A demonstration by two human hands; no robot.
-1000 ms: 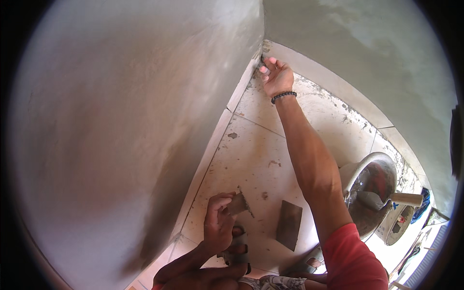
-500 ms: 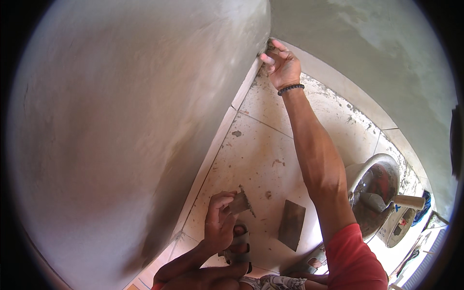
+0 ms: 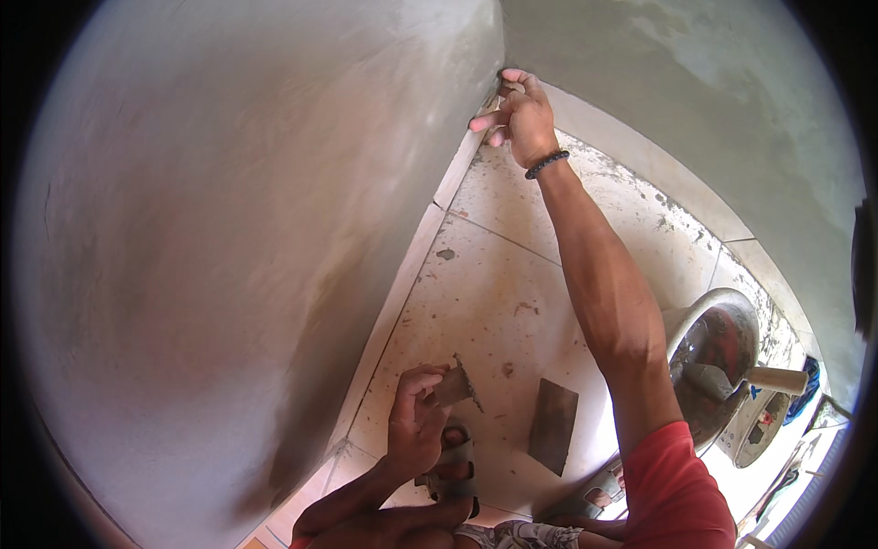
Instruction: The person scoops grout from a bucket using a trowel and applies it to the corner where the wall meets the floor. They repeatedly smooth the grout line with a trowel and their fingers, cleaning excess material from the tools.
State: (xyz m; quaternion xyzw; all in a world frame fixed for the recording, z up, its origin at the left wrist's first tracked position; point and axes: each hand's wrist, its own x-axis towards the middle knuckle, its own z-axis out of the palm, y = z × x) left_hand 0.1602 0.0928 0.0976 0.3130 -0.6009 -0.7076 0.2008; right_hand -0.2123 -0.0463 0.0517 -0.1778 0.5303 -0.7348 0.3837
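In my left hand [image 3: 418, 421], low in the middle, is a small flat grey scraper [image 3: 452, 388] with mortar along its far edge. The fingers are closed on it, and their tips cover its near end. My right hand [image 3: 530, 121], a black beaded bracelet at the wrist, reaches far up to the corner where the smooth grey left wall [image 3: 210, 238] meets the right wall [image 3: 631, 82]. Its fingers are apart, with tips at the corner and at the top of the left baseboard [image 3: 412, 247]. I see nothing held in it.
A flat rectangular grey-brown piece [image 3: 553, 427] lies on the light tiled floor [image 3: 494, 302] by my feet. To the right stands a mortar bucket [image 3: 732, 300] with a wooden-handled tool [image 3: 776, 381] in it. A second container [image 3: 761, 430] sits beside it. Mortar crumbs dot the floor.
My right hand has shifted slightly left and turned, its fingers now spread across the corner toward the left wall. My left hand and the scraper are nearly still.
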